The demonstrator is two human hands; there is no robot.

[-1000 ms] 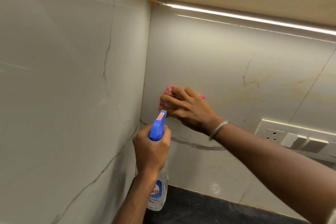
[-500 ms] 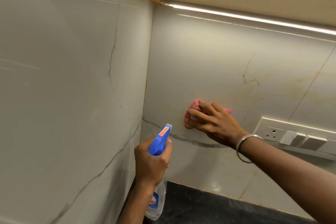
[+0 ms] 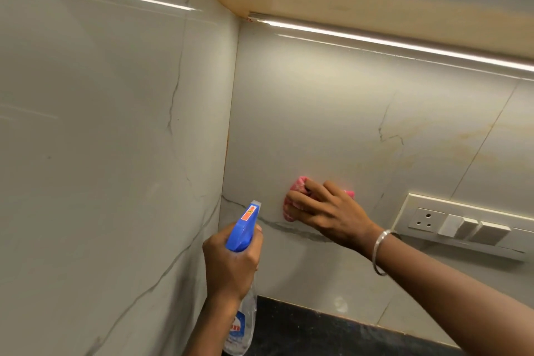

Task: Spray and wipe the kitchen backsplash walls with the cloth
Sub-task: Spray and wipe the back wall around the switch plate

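Observation:
A pink cloth (image 3: 298, 184) is pressed flat against the grey marble-look back backsplash wall (image 3: 318, 113) under my right hand (image 3: 323, 211), whose fingers spread over it; only the cloth's edges show. My left hand (image 3: 228, 266) grips a clear spray bottle (image 3: 242, 324) with a blue trigger head (image 3: 244, 228), held upright below and left of the cloth, its nozzle facing the back wall near the corner. The left side wall (image 3: 101, 139) meets the back wall in a vertical corner.
A white socket and switch plate (image 3: 462, 225) is set in the back wall just right of my right hand. A dark countertop (image 3: 318, 332) runs along the bottom. A wooden cabinet underside with a light strip (image 3: 375, 37) hangs overhead.
My right hand has slid the cloth down and to the right along the back wall, away from the corner. The spray bottle in my left hand has sunk a little.

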